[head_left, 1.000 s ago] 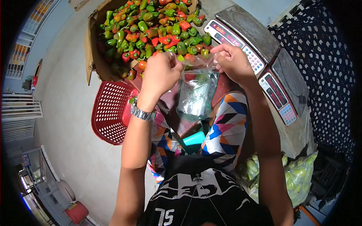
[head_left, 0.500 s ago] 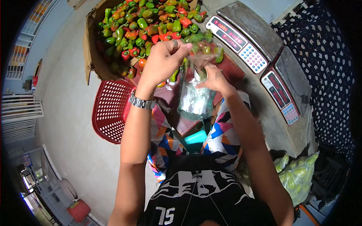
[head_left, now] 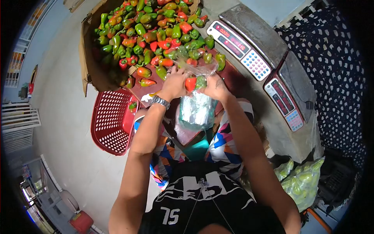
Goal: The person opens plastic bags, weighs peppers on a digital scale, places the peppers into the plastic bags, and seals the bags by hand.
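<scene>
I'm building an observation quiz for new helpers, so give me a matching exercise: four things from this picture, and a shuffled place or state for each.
Things:
1. clear, shiny plastic bag
2. silver metal wristwatch
3. white-panelled digital scales
4. brown cardboard box

Places and states:
A. displays lit with red digits
B. holding a pile of red and green peppers
C. upper part between the left hand and right hand
D. on the left wrist

Right pairs: 1-C, 2-D, 3-A, 4-B
</scene>
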Available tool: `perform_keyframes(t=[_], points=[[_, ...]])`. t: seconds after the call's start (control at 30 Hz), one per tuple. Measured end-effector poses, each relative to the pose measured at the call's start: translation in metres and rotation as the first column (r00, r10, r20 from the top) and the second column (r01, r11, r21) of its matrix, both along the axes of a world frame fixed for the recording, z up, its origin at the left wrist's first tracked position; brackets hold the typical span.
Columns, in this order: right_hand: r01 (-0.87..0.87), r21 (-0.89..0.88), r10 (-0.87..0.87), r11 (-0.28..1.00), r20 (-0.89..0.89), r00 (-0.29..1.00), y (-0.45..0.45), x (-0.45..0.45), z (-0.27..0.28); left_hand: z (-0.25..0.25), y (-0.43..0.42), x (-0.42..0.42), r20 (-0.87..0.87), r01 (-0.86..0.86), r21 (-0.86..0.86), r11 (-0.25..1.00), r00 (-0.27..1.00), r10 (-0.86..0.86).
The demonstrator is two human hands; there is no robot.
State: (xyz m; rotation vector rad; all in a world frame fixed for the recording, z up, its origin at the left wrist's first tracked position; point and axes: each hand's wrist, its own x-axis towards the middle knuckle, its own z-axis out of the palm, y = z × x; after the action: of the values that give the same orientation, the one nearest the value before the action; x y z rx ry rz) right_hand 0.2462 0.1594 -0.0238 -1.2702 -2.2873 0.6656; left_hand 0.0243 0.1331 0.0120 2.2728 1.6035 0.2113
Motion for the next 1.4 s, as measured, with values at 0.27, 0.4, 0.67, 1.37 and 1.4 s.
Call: perform_keyframes(t=[0.27,0.4,0.67,1.37,1.4], points=[[-0.026,-0.051,0.015,0.998,-0.210,0.978,-0.005,0.010,0.016,-0.022,0.010,-0.010,0.264,0.114,0.182,0.977,0.951,-0.160],[-0.045,0.224,0.070,0.974,-0.105,0.992,-0.005,0.011,-0.004,-0.017,0.011,-0.011,0.265,0.211,0.232,0.950,0.926,-0.270],[-0.003,-0.008,0.002,1.000,-0.141,0.990,0.006,0.007,0.006,-0.002,0.005,-0.019,0.372,0.057,-0.256,0.965,0.927,0.044],[-0.133,-0.163,0.061,0.978,-0.386,0.921,-0.017,-0.006,0.046,-0.032,-0.011,0.006,0.610,0.102,-0.135,0.986,0.792,0.002],[-0.189,-0.134,0.105,0.973,-0.472,0.875,-0.014,-0.009,0.043,-0.034,-0.011,0.005,0.624,0.132,-0.123,0.984,0.781,-0.027]])
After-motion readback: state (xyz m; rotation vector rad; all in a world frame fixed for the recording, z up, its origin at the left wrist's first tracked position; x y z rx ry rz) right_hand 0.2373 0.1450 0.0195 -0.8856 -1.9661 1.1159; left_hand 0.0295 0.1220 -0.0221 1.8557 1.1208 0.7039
